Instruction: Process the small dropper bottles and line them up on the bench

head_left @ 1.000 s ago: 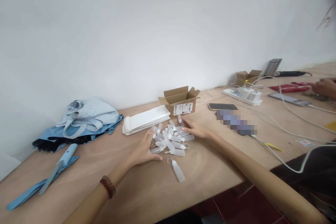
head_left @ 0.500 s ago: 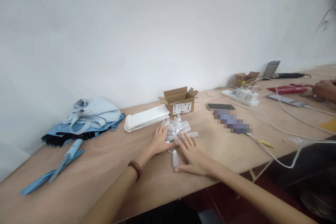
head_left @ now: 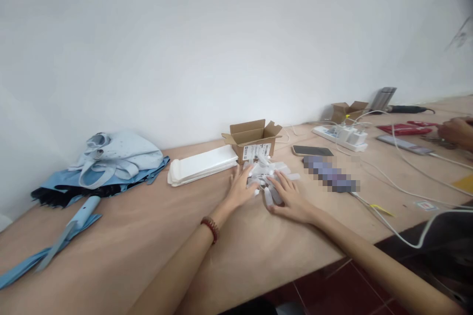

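A heap of small translucent white squeeze bottles [head_left: 266, 174] lies on the wooden table [head_left: 121, 236], just in front of an open cardboard box [head_left: 252, 140]. My left hand [head_left: 240, 188] lies flat against the heap's left side, fingers stretched out, a bead bracelet on its wrist. On the near right side of the heap my right hand [head_left: 291, 199] rests with spread fingers, its fingertips on one of the bottles. Neither hand grips anything.
A stack of white pouches [head_left: 201, 166] lies left of the box. Blue fabric items [head_left: 111, 162] sit at far left. A phone [head_left: 312, 150], a power strip [head_left: 342, 135] and several cables lie to the right. Another person's hand [head_left: 456, 132] is at the far right edge.
Both hands have pushed the bottles away from me into a tighter heap close to the box. The stray bottle near my right hand has joined the heap.
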`<state>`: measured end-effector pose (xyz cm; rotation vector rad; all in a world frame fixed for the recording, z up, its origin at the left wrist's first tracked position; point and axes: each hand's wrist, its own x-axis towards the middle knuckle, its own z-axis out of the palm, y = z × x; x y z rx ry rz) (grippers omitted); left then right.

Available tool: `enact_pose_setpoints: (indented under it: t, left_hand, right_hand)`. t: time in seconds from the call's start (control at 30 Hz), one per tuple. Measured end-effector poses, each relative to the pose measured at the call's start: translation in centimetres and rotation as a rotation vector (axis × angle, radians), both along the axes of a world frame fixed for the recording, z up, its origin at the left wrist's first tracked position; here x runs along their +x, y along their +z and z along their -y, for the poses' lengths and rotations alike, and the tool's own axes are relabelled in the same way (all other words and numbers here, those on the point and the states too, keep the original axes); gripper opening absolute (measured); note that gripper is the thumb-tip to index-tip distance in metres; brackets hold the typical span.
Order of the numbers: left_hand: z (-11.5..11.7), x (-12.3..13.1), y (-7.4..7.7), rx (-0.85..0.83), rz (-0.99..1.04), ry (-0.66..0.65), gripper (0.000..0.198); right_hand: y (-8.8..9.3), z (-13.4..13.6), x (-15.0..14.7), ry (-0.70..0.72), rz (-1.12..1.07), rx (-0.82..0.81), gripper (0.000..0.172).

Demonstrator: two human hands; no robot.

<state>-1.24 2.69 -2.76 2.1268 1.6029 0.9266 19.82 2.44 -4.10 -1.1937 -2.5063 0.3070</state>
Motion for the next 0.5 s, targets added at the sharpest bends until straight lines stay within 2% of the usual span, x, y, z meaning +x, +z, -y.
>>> enact_pose_setpoints:
  t: [0.07,0.2,0.27,0.4,0.5]
  left_hand:
    - [0.5,-0.2,0.9,-0.001,0.089,0.064,0.052]
    - [2.1,-1.6,1.7,0.064,0.102,0.063,0.041]
    - [2.7,-2.4,1.1,0.072,0.031,0.016,0.049]
    - [3.3,-3.2,-1.1,0.013,-0.120,-0.132,0.083]
    - [3.1,-3.1,-2.1,0.039,-0.122,-0.117,0.077]
  right_hand:
    - [0.0,-0.5,0.5,-0.010,-0.010,-0.015,0.084]
    - [0.0,-0.5,0.6,-0.002,-0.020,-0.018,0.086]
    - [0.0,-0.2,0.5,-0.002,-0.019,-0.020,0.089]
    - [0.3,0.2,0.1,-0.010,0.000,-0.030,0.095]
    - [0.4,0.2,-0.3,0.003,0.000,-0.015,0.095]
